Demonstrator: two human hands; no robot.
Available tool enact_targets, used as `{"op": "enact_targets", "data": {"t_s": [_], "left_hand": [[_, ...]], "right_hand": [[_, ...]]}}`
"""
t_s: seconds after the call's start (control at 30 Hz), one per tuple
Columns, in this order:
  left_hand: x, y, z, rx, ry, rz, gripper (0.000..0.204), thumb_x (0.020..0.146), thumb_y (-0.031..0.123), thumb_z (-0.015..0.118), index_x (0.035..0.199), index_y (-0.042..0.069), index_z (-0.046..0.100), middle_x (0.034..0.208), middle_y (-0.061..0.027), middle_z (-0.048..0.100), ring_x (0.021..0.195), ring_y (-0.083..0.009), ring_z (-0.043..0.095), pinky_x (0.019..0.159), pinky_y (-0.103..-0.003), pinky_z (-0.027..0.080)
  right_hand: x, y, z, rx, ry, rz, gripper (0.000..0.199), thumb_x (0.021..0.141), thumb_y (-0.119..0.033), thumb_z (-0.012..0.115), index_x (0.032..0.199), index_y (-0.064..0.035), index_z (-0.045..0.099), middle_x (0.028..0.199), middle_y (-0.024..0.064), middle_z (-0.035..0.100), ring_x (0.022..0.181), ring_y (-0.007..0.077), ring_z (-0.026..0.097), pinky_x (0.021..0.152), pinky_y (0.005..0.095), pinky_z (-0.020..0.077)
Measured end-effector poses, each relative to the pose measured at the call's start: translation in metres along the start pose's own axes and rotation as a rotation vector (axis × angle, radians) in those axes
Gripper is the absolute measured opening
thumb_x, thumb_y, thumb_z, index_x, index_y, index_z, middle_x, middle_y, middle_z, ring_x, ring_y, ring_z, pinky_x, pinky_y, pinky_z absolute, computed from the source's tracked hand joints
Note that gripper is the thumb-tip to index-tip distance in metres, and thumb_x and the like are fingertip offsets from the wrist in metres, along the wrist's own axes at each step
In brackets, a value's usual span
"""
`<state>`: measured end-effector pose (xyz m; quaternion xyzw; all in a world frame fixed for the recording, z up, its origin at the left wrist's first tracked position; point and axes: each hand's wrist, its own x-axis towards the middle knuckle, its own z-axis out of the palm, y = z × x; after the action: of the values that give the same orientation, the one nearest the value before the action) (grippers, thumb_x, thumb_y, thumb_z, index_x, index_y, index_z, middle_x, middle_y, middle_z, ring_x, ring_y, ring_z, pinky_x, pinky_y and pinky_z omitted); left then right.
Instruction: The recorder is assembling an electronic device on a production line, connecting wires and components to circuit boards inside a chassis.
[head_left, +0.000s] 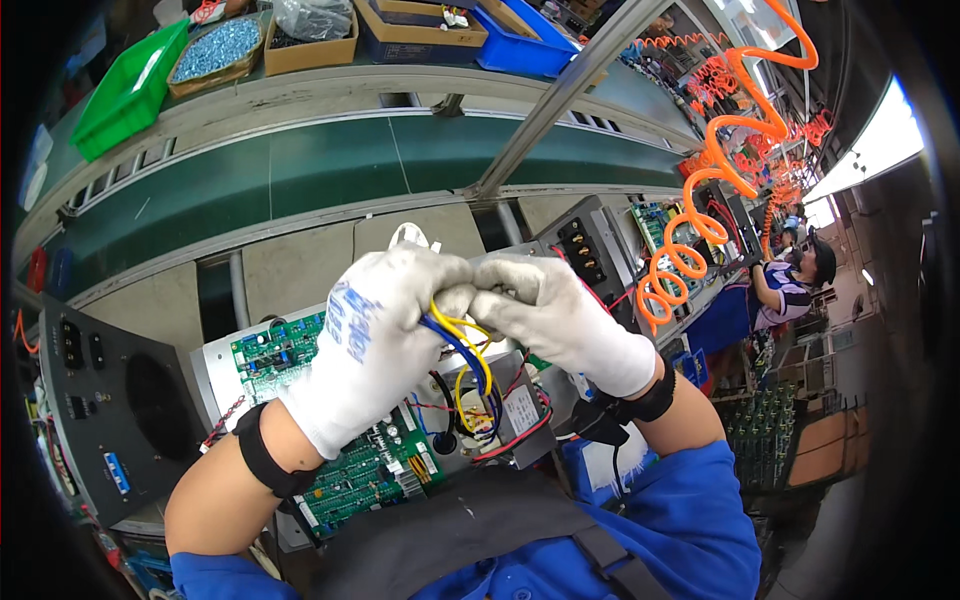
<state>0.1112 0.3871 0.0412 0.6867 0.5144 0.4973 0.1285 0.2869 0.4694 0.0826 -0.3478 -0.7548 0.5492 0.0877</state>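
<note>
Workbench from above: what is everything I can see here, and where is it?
wires: a few, yellow and blue, pinched between both hands
circuit board: one, green, in the open unit under the hands
green bin: one, back shelf, left
box of screws: one, brown, beside the green bin
coiled hose: one, orange, hanging right
co-worker: one, blue clothes, far right
left hand: white glove, gripping the wires
right hand: white glove, gripping the wires

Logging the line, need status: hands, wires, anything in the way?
Left hand and right hand, both gloved, pinch the yellow and blue wires together. Green circuit board directly beneath. Red wires loop close below.
</note>
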Motion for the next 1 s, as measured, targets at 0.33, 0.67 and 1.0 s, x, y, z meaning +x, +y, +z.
{"op": "enact_targets", "data": {"t_s": [0.33, 0.67, 1.0], "left_hand": [[-0.047, 0.046, -0.067, 0.144, -0.356, 0.002, 0.034, 0.054, 0.007, 0.07, 0.088, 0.008, 0.069, 0.07, -0.0057, 0.056, 0.065, -0.0276, 0.056, 0.06, -0.039, 0.04], [-0.092, 0.041, -0.102, 0.163, -0.325, -0.173, 0.037, 0.062, 0.003, 0.072, 0.099, 0.004, 0.071, 0.091, -0.0113, 0.066, 0.086, -0.03, 0.063, 0.081, -0.041, 0.05], [-0.106, 0.04, -0.104, 0.176, -0.391, -0.264, 0.039, 0.062, 0.003, 0.074, 0.101, 0.004, 0.07, 0.092, -0.0121, 0.065, 0.086, -0.0311, 0.062, 0.081, -0.041, 0.05]], "right_hand": [[0.055, 0.05, -0.077, -0.95, -0.088, 0.175, 0.024, 0.081, -0.023, 0.062, 0.091, -0.0036, 0.071, 0.076, 0.0154, 0.067, 0.075, 0.0291, 0.068, 0.071, 0.0379, 0.0517], [0.087, 0.057, -0.08, -1.123, -0.304, 0.349, 0.021, 0.076, -0.022, 0.064, 0.086, -0.0054, 0.072, 0.072, 0.0126, 0.068, 0.073, 0.0284, 0.068, 0.069, 0.0376, 0.0511], [0.087, 0.066, -0.069, -1.241, -0.201, 0.252, 0.02, 0.07, -0.018, 0.063, 0.08, -0.0031, 0.072, 0.076, 0.017, 0.069, 0.079, 0.0343, 0.068, 0.072, 0.0404, 0.0529]]}}
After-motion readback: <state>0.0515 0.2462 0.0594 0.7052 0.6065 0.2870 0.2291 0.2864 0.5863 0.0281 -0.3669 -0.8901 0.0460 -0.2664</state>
